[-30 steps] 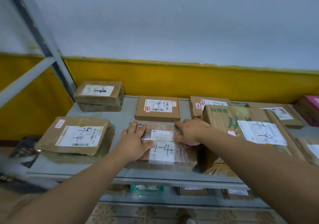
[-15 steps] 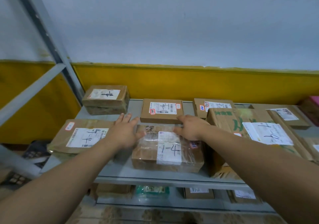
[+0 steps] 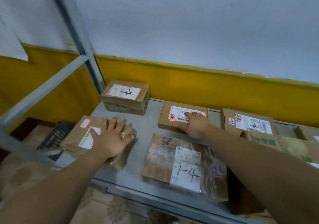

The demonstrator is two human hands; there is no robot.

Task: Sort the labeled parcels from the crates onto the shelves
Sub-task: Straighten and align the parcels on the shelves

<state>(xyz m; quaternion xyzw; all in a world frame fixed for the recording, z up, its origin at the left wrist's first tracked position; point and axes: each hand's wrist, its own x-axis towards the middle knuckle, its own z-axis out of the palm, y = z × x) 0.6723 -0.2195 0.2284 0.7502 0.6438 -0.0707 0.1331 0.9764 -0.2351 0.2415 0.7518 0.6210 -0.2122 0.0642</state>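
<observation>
Parcels of brown cardboard lie flat on the grey metal shelf (image 3: pixel 146 128), each with a white label on top. Your left hand (image 3: pixel 110 137) rests open, fingers spread, on the soft brown paper-wrapped parcel (image 3: pixel 119 160) at the left front; it presses but closes on nothing. Your right hand (image 3: pixel 195 125) lies on the small flat brown cardboard box (image 3: pixel 165 118) behind, palm down, and I cannot tell whether the fingers curl over its near edge. Between your arms sits the brown parcel wrapped in clear plastic film and marked 1-4 (image 3: pixel 184 168), near the shelf's front edge. I judge the boxes light and stiff, so take them by two opposite side edges. The film looks slippery and the paper parcel looks soft; support these from below, not by the wrapping.
</observation>
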